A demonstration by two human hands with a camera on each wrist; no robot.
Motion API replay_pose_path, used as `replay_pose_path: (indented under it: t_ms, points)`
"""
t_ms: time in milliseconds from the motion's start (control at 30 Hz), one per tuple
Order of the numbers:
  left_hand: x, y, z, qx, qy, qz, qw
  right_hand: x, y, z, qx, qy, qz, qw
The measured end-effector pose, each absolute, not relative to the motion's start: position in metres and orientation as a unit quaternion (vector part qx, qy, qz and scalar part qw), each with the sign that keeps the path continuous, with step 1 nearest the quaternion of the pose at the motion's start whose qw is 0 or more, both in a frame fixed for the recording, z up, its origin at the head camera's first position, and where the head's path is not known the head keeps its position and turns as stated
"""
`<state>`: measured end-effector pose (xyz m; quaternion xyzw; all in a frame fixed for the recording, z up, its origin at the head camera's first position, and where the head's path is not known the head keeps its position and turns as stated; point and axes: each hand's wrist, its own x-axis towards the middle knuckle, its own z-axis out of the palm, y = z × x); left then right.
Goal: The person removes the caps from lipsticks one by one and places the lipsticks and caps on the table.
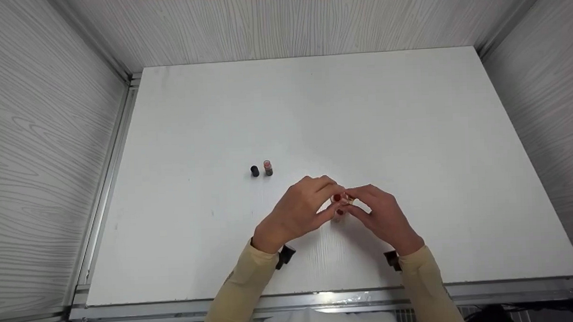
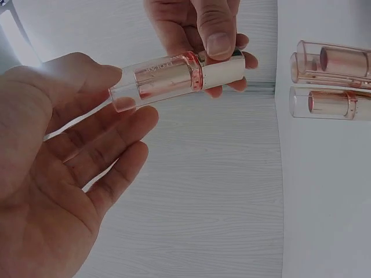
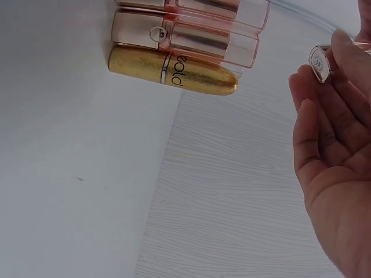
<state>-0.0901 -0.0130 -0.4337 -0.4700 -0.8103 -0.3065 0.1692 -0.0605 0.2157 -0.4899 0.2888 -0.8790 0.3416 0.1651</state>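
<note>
Between my two hands is a lipstick [image 2: 168, 83] with a clear pinkish cap and a pale shiny base. My left hand [image 1: 295, 208] pinches the clear cap end between thumb and forefinger, its other fingers spread. My right hand [image 1: 384, 217] grips the base, thumb on top and fingers beneath; in the right wrist view the base's shiny end [image 3: 319, 63] shows by the thumb. Close by stand similar clear-capped lipsticks [image 2: 331, 105] and a gold lipstick tube [image 3: 171, 70] with dark lettering. From the head view, the hands largely hide this group.
Farther left on the white table [image 1: 194, 112] stand a small black cylinder [image 1: 255, 171] and a little tube with a pinkish top and dark base [image 1: 268, 168]. Wood-grain panels [image 1: 281, 23] enclose the back and sides. A metal rail [image 1: 177, 308] runs along the front edge.
</note>
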Motion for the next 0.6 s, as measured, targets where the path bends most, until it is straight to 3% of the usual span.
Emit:
replay_pose_path:
  t_ms: [600]
  points:
    - [-0.0929,-0.017,-0.4341,-0.466,-0.837,-0.221,0.18,-0.0617,0.2145,-0.4904,0.272,-0.886,0.335,0.167]
